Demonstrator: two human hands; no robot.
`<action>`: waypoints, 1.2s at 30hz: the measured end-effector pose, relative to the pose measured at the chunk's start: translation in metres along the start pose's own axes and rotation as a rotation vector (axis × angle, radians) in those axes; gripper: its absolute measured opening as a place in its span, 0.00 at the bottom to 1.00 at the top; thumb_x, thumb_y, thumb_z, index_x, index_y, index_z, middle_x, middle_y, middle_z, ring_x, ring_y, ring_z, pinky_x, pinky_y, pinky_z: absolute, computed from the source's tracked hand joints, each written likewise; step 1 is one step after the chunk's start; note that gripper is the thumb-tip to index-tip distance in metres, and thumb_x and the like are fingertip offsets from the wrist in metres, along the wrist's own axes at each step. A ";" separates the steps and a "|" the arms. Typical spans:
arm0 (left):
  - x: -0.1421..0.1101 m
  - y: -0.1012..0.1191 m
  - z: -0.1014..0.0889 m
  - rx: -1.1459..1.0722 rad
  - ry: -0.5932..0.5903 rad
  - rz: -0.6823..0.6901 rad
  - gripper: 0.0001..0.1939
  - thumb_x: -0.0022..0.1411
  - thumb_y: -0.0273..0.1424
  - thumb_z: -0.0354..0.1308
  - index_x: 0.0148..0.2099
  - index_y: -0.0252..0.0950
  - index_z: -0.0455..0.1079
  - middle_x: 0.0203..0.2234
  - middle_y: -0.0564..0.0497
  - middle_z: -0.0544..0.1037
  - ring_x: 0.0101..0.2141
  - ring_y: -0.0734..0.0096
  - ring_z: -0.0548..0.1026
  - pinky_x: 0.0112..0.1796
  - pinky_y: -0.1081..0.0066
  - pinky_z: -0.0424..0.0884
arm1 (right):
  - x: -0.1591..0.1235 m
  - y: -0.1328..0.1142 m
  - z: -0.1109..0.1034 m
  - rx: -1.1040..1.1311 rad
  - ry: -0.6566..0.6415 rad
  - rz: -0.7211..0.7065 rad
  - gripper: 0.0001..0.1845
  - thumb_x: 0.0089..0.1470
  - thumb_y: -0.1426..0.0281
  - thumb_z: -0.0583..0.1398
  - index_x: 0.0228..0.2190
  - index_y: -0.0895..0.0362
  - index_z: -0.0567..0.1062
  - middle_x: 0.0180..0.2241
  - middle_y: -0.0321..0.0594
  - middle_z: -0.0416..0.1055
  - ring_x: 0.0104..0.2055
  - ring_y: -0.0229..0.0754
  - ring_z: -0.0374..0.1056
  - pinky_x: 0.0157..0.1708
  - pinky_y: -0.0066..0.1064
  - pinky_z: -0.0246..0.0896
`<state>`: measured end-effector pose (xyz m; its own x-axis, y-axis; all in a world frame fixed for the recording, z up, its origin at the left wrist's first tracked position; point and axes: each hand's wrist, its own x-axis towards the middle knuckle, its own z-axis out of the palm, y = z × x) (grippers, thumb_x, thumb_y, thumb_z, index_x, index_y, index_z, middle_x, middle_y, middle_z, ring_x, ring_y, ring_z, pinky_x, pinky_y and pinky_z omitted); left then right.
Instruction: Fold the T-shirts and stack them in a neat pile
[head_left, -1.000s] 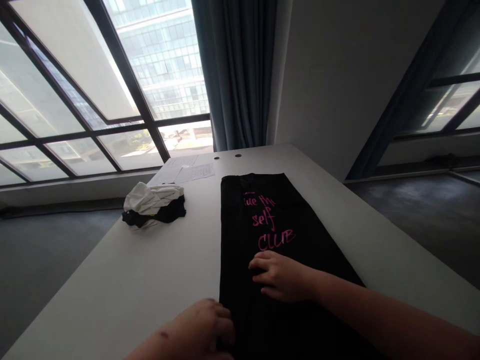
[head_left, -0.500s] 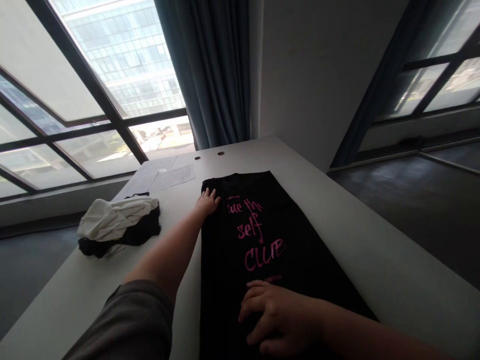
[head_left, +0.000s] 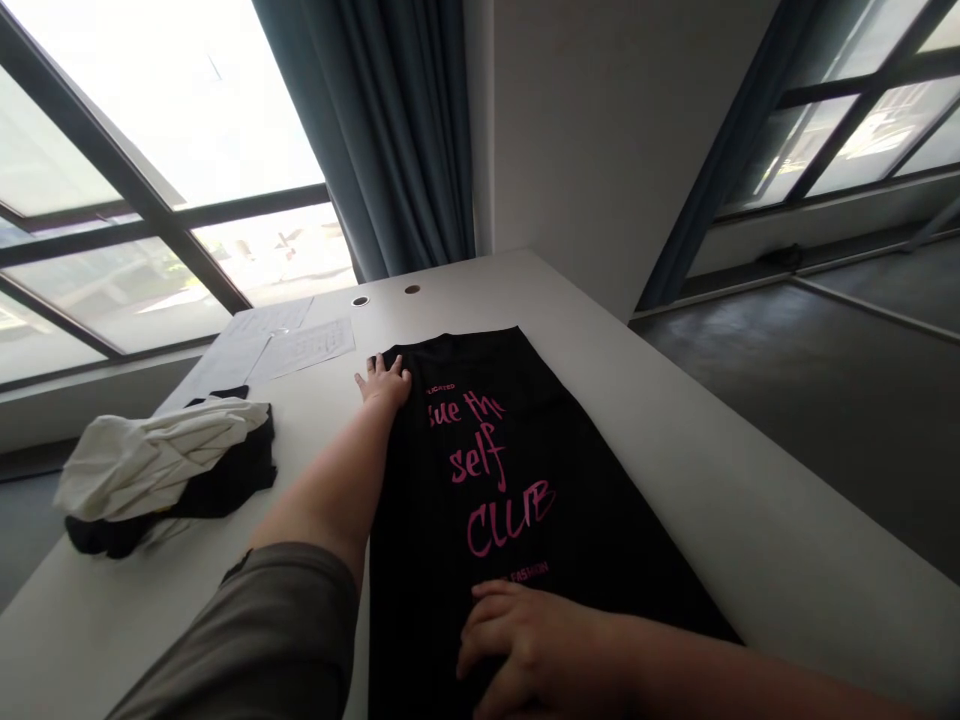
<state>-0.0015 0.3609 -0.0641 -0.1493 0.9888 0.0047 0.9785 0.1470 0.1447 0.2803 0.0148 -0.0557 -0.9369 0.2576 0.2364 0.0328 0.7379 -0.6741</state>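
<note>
A black garment (head_left: 600, 540) with pink lettering lies flat and folded into a long strip on the white table. The print reads "self CLUB" among other words. At its far left corner rests my left hand (head_left: 384, 382), fingers spread, partly on the cloth and partly over the edge. Nearer to me, my right hand (head_left: 525, 640) is over the lower part of the garment just below the print, its fingers apart and slightly bent. Nothing shows between the fingers of either hand. The bottom of the frame cuts off the garment's near end.
Left on the table (head_left: 720, 480) is a crumpled heap of white and black cloth (head_left: 165, 460). Printed paper sheets (head_left: 304, 345) lie behind it. Two round cable holes are near the far edge. A blue curtain (head_left: 397, 140) and windows stand beyond.
The view has shifted, so the scene sits further left. My left hand has slid slightly outward at the garment's far left corner, its fingers spread wider. My right hand stays below the print.
</note>
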 end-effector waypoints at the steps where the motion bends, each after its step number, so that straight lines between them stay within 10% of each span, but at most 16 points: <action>1: -0.001 0.000 -0.002 -0.003 -0.028 0.002 0.35 0.72 0.50 0.38 0.78 0.51 0.49 0.77 0.46 0.45 0.74 0.37 0.42 0.65 0.31 0.47 | 0.000 0.000 0.000 0.003 0.004 -0.001 0.14 0.66 0.59 0.61 0.43 0.51 0.84 0.55 0.39 0.77 0.60 0.47 0.70 0.71 0.50 0.45; 9: 0.003 0.005 -0.019 -0.015 -0.188 -0.023 0.35 0.71 0.57 0.37 0.76 0.62 0.48 0.78 0.49 0.41 0.74 0.31 0.38 0.61 0.24 0.50 | 0.000 0.000 0.001 -0.009 0.028 -0.015 0.12 0.63 0.62 0.63 0.43 0.51 0.84 0.56 0.41 0.77 0.59 0.48 0.70 0.70 0.51 0.48; 14: -0.023 0.001 -0.018 -0.068 -0.041 -0.011 0.35 0.73 0.54 0.40 0.78 0.56 0.45 0.78 0.45 0.41 0.74 0.35 0.43 0.64 0.28 0.48 | -0.002 0.002 0.004 -0.021 0.037 -0.030 0.12 0.62 0.63 0.63 0.43 0.51 0.84 0.56 0.41 0.77 0.60 0.49 0.70 0.69 0.53 0.49; 20: -0.124 -0.086 -0.013 -0.134 0.094 0.262 0.31 0.77 0.44 0.40 0.76 0.41 0.57 0.71 0.41 0.62 0.69 0.52 0.62 0.68 0.50 0.58 | -0.002 -0.002 -0.010 0.091 0.195 -0.027 0.15 0.64 0.60 0.62 0.44 0.56 0.84 0.52 0.46 0.78 0.54 0.46 0.73 0.63 0.45 0.62; 24: -0.229 -0.151 -0.010 -0.049 0.106 0.361 0.29 0.77 0.46 0.40 0.73 0.46 0.62 0.70 0.46 0.65 0.70 0.50 0.60 0.67 0.44 0.58 | -0.005 -0.009 -0.039 -0.021 0.413 0.099 0.13 0.66 0.65 0.60 0.46 0.55 0.82 0.46 0.47 0.78 0.52 0.47 0.71 0.54 0.41 0.68; 30: -0.342 -0.172 -0.007 0.031 0.103 0.372 0.27 0.76 0.44 0.45 0.74 0.55 0.59 0.73 0.53 0.58 0.72 0.54 0.57 0.68 0.45 0.56 | -0.021 0.047 -0.137 -0.481 0.669 0.570 0.12 0.66 0.67 0.57 0.39 0.53 0.81 0.42 0.45 0.79 0.48 0.49 0.72 0.56 0.43 0.65; 36: -0.328 -0.161 -0.015 -0.008 0.057 0.294 0.27 0.76 0.43 0.42 0.72 0.55 0.62 0.71 0.53 0.62 0.71 0.54 0.59 0.68 0.44 0.56 | 0.001 0.153 -0.227 -0.389 0.509 1.329 0.24 0.61 0.64 0.64 0.57 0.54 0.77 0.58 0.51 0.71 0.61 0.55 0.66 0.63 0.42 0.56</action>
<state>-0.1120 0.0129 -0.0745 0.1319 0.9859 0.1032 0.9799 -0.1454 0.1365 0.3635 0.2693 -0.0002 0.0725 0.9900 -0.1207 0.9175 -0.1137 -0.3812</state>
